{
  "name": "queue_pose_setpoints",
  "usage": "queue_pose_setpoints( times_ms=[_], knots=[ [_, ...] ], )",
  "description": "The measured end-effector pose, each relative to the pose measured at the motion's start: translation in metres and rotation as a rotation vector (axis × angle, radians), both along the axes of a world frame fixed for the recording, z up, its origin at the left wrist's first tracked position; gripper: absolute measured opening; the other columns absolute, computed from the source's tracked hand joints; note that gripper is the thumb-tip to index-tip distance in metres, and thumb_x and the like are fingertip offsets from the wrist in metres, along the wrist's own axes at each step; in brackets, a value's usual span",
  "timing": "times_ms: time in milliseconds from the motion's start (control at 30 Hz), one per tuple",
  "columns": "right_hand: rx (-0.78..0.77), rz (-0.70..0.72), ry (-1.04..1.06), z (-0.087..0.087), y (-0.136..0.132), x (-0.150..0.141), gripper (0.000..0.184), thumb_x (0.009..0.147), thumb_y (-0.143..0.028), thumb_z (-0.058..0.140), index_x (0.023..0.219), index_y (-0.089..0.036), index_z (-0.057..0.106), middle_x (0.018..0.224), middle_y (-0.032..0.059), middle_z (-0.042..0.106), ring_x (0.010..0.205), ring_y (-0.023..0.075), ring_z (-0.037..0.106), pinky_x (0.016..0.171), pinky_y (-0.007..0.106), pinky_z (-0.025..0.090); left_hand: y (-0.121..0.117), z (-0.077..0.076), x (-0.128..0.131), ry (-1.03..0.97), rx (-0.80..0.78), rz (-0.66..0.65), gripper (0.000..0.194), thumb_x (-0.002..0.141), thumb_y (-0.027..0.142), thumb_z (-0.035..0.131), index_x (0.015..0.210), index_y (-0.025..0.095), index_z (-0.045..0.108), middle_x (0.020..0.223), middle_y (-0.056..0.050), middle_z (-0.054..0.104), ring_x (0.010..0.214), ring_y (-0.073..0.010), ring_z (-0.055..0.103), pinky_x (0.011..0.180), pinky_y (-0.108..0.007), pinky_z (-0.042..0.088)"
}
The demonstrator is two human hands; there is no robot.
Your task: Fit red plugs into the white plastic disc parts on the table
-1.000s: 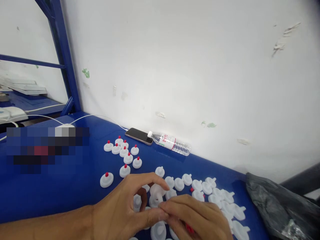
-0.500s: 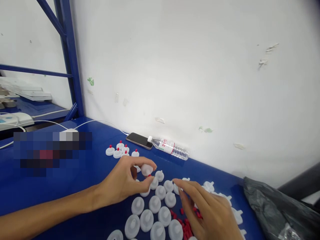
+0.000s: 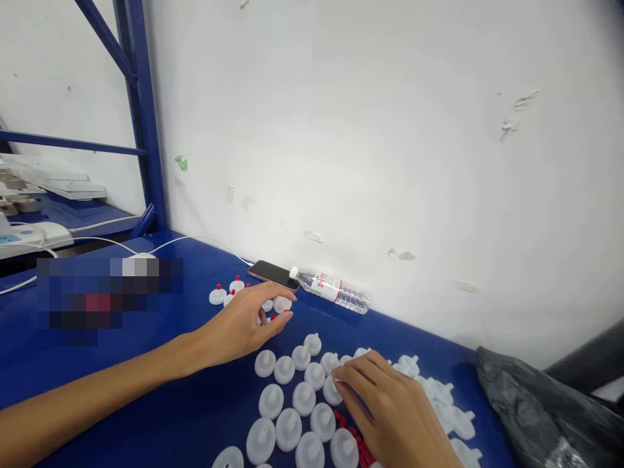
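Observation:
My left hand reaches out over the blue table to a group of white discs with red caps, its fingertips pinched on one white red-capped disc. My right hand rests nearer, palm down, fingers curled onto a white disc in a cluster of several uncapped white discs. Small red caps lie partly hidden under this hand.
A phone on a white cable and a lying water bottle sit against the white wall. A dark plastic bag lies at the right. A blue rack frame stands at the left.
My left hand has carried a red-capped white disc away from me to the capped group. My right hand has drawn back and come down onto the uncapped discs.

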State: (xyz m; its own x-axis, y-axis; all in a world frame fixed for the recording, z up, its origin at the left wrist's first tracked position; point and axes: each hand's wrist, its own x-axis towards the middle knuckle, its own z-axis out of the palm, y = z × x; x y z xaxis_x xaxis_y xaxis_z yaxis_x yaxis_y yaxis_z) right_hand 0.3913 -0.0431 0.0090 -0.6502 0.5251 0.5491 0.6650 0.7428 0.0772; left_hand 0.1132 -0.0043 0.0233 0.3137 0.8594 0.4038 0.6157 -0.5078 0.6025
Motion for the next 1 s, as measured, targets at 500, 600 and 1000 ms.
queue_pose_setpoints(
  times_ms=[500, 600, 1000],
  knots=[
    [-0.091, -0.003, -0.013, 0.005, 0.000, 0.004, 0.025, 0.095, -0.010, 0.051, 0.105, -0.028, 0.066, 0.084, 0.0001, 0.071, 0.080, 0.0233, 0.066, 0.087, 0.044, 0.044, 0.001, -0.019, -0.005, 0.354, 0.154, -0.221, 0.026, 0.106, 0.016, 0.032, 0.120, 0.024, 0.053, 0.127, -0.005, 0.060, 0.129, -0.0251, 0.049, 0.109, -0.044, 0.035],
    [-0.125, -0.048, -0.091, 0.014, -0.002, 0.009, 0.025, 0.097, -0.013, 0.050, 0.110, -0.027, 0.065, 0.091, 0.0033, 0.073, 0.083, 0.0242, 0.068, 0.089, 0.044, 0.045, 0.000, -0.015, -0.003, 0.347, 0.169, -0.211, 0.023, 0.106, 0.019, 0.036, 0.120, 0.025, 0.053, 0.122, -0.004, 0.062, 0.128, -0.0246, 0.049, 0.108, -0.043, 0.036],
    [-0.776, -0.467, -0.201, 0.030, -0.002, 0.012, 0.021, 0.081, -0.017, 0.071, 0.086, -0.036, 0.078, 0.082, -0.0062, 0.078, 0.073, 0.0198, 0.071, 0.064, 0.028, 0.044, -0.020, 0.008, -0.002, 0.291, 0.358, -0.156, 0.014, 0.089, 0.016, 0.046, 0.090, 0.019, 0.059, 0.068, 0.001, 0.057, 0.058, -0.0160, 0.050, 0.054, -0.032, 0.035]
  ],
)
